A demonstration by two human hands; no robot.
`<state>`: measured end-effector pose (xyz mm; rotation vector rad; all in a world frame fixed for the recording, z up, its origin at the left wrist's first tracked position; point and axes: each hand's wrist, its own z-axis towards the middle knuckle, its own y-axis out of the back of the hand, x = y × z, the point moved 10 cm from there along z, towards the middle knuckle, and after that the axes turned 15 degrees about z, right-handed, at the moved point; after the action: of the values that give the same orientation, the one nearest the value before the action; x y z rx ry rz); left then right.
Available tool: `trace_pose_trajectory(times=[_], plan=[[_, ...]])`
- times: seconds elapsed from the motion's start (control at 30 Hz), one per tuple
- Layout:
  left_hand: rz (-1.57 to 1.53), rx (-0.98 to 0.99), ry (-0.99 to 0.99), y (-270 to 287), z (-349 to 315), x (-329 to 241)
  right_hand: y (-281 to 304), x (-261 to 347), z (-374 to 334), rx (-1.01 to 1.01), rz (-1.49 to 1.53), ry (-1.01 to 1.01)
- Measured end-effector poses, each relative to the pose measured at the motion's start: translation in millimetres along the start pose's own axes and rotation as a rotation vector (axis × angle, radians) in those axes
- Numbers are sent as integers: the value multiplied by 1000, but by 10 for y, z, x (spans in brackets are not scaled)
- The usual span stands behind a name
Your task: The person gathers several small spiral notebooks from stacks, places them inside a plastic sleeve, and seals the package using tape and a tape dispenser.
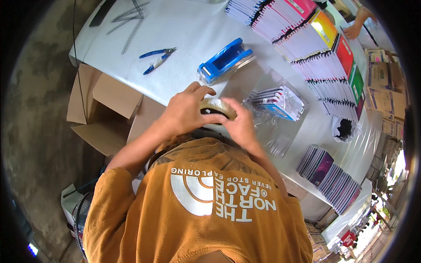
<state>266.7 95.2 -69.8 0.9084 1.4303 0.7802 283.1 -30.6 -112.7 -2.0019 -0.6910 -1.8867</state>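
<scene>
A roll of clear tape [215, 104] is between my two hands, close to my chest at the table's near edge. My left hand [186, 110] grips its left side, thumb across the lower rim. On the other side my right hand [240, 120] has its fingers closed on the rim. Just beyond them a blue tape dispenser [224, 60] stands on the table, its roll space vacant. Right of my right hand lies a bundle of spiral notebooks [278, 103] in clear plastic wrap, on top of clear plastic sleeves [277, 139].
Blue-handled cutting pliers [157, 59] and loose metal spiral coils [130, 21] lie at the far left. Long rows of spiral notebooks [313, 48] line the far right, with dark-covered notebooks [329, 177] nearer. Open cardboard boxes [105, 105] stand left. Another person's hand [352, 30] shows at upper right.
</scene>
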Motion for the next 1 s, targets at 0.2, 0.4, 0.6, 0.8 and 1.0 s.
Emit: trace_pose_trajectory(times=[0.2,0.4,0.6,0.8,1.0], plan=[[-290,-436,-41,677,321,10,263,1326,634,1,-451,374],[-588,-408,266,299,781,437,260,1298,1367,295,-684,363],[-959,-341,435,-24,787,577,186,1026,1608,499,-665,248],[-1095,-197,427,-312,730,617,85,765,1591,564,-867,238],[-1040,-139,479,-262,502,648,40,528,1447,509,-997,389]])
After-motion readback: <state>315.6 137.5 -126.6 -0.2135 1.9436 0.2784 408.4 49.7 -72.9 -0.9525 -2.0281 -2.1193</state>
